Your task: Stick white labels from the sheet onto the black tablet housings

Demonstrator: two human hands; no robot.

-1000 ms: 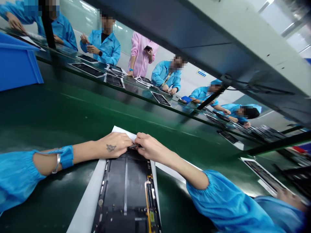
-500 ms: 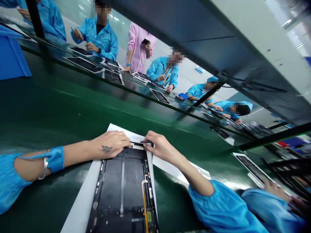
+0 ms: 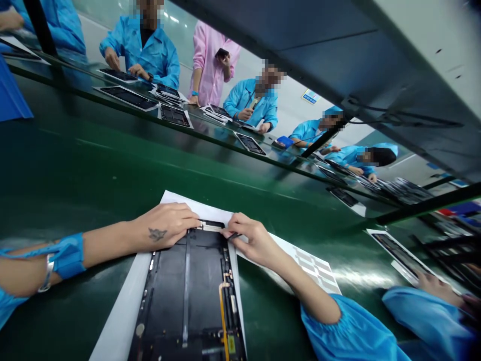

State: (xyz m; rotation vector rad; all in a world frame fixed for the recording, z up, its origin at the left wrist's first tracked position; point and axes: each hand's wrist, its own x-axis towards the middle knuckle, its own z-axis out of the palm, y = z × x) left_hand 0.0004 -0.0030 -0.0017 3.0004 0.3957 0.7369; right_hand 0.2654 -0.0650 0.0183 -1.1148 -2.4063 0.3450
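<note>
An opened tablet point(image 3: 206, 271), its black inner parts showing, lies on a white paper sheet point(image 3: 120, 301) in front of me. My left hand point(image 3: 169, 225) rests over its far left corner, fingers bent and pressed together at a pale strip point(image 3: 211, 227) along the far edge. The fingertips partly hide what they pinch there. At the far right corner, my right hand point(image 3: 253, 238) is closed around a short dark thin tool point(image 3: 234, 235), whose kind I cannot make out. An orange flex cable point(image 3: 222, 311) runs along the tablet's right side.
A white sheet with grey patches point(image 3: 311, 265) lies right of the tablet on the green table point(image 3: 124, 155). A blue bin point(image 3: 13, 95) stands far left. Across the table several people work at tablets. A co-worker's hand point(image 3: 438, 288) touches another tablet point(image 3: 391, 250) at right.
My right hand has turned, and the dark tool has swung from the far edge down toward the tablet's right corner. My left hand stays at the far left corner. The view has shifted slightly.
</note>
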